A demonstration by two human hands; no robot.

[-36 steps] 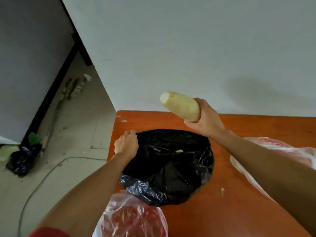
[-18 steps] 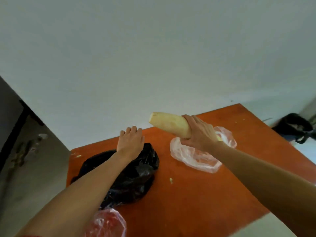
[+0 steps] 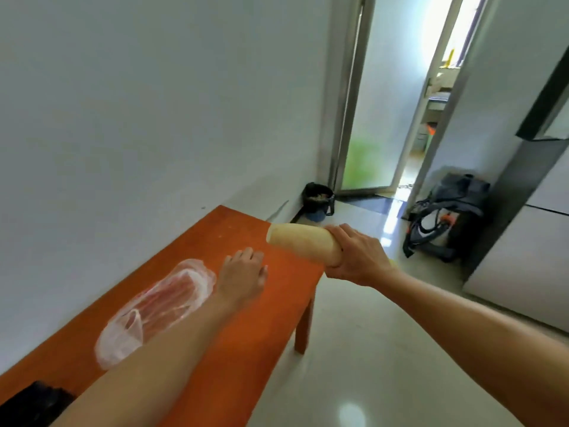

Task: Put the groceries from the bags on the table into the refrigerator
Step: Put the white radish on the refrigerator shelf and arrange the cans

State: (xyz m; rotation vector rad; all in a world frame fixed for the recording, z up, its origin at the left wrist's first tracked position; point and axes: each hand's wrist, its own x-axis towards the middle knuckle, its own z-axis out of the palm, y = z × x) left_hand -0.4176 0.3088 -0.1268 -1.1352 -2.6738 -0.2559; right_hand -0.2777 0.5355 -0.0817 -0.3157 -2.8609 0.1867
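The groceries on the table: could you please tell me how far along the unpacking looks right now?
Done: nothing shows as stored; the tall grey cabinet, maybe the refrigerator, looks closed. In hand: the right hand grips a pale long vegetable past the table edge; the left hand hovers open. Left: the clear bag with pinkish contents and the black bag lie on the table.

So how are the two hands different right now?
The right hand grips a pale long vegetable; the left hand holds nothing, its fingers relaxed. The right hand appears out past the orange table, against the floor; the left hand is over that table, beside a clear bag. Both reach forward on bare arms.
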